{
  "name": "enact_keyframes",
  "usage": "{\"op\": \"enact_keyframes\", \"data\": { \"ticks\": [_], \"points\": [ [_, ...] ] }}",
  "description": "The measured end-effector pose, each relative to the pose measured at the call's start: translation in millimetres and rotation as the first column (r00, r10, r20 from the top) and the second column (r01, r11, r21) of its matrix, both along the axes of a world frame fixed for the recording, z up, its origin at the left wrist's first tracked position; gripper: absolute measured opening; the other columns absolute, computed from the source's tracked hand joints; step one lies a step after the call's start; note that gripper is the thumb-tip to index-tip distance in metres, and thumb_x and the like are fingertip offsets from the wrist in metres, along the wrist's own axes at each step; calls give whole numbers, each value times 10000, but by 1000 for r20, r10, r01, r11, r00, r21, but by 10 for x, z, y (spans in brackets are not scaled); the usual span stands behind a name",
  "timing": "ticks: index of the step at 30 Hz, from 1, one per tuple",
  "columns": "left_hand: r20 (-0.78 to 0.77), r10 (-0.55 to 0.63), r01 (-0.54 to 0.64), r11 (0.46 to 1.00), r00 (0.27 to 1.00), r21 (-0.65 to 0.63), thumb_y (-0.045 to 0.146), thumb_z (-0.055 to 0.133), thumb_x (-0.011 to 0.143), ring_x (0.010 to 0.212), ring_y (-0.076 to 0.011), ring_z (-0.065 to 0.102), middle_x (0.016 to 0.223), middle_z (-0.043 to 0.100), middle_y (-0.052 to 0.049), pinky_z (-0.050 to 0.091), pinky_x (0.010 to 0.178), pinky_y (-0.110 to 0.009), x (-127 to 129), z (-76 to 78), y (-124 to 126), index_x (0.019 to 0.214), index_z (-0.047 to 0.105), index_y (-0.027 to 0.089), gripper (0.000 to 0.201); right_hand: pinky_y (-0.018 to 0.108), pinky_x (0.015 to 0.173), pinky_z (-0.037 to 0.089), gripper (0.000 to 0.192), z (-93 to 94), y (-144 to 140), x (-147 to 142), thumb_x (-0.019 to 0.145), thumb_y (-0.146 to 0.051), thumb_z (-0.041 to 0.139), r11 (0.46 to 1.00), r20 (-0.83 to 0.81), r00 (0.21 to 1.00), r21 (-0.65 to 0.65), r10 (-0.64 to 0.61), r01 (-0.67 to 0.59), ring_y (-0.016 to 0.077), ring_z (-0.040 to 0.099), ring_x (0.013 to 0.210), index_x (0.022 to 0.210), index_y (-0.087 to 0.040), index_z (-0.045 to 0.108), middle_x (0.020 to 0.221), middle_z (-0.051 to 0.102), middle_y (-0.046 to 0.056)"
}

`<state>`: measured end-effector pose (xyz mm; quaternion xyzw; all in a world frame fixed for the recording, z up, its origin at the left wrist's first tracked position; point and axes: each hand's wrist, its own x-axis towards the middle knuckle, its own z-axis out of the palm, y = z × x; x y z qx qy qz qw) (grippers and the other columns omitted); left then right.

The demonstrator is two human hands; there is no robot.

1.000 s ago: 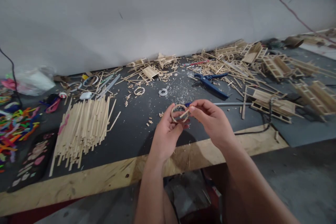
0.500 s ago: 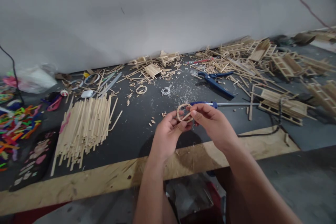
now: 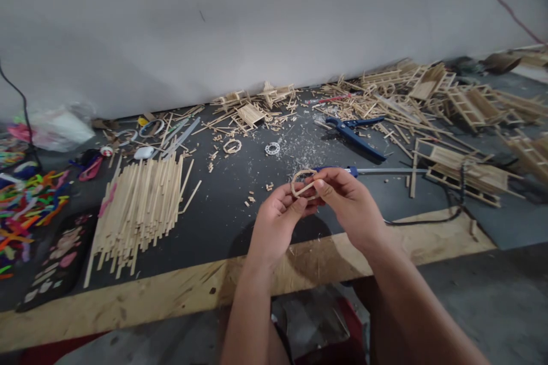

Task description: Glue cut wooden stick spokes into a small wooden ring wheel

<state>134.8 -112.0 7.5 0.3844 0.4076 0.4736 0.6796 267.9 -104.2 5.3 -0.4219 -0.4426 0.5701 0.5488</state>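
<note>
My left hand [image 3: 276, 222] pinches a small ring [image 3: 293, 183] made of short wooden pieces, just above the front of the dark table. A thin wooden stick [image 3: 305, 189] lies slanted across the ring's opening. The thumb and fingers of my right hand [image 3: 355, 205] grip the stick's upper end, close to the ring's right side. Behind the right fingers lies a blue tool [image 3: 351, 171], apparently a glue gun, with a long pale rod [image 3: 389, 170] sticking out to the right. The far side of the ring is partly covered by fingers.
Wooden sticks [image 3: 141, 205] lie piled at left, beside a dark phone [image 3: 60, 256] and coloured strips [image 3: 29, 205]. Farther back are a second wooden ring [image 3: 232, 146], a white ring [image 3: 272, 149] and a blue cutter [image 3: 357, 138]. Wooden stick models [image 3: 466, 171] crowd the right.
Both hands keep their hold, and the ring has turned slightly, with the stick across it showing more plainly. The whole view has shifted a little.
</note>
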Motion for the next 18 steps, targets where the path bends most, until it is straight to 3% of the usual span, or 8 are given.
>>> {"op": "enact_keyframes", "data": {
  "ticks": [8,12,18],
  "points": [
    [11,8,-8,1000,1000,-21,293,572,813,860,-198,660,953,689,-79,513,816,-348,-14,8,11,940,592,148,194,245,636,459,169,10,34,-5,731,-299,653,996,-14,997,-40,-76,75,111,604,672,860,-226,573,743,659,-24],
    [-34,-15,14,1000,999,-15,295,578,807,848,-198,662,918,697,-82,520,775,-313,-58,37,16,912,606,143,187,236,617,445,250,38,45,21,705,-295,674,994,-48,999,-112,-25,19,109,599,677,931,-227,592,762,665,-20],
    [-104,-30,27,999,994,-33,309,579,802,829,-190,663,897,699,-71,520,759,-310,-114,39,12,932,619,158,203,227,607,424,168,33,56,64,710,-336,669,982,-32,998,-176,62,-66,90,540,624,771,-179,659,718,643,-2]
  ]
}}
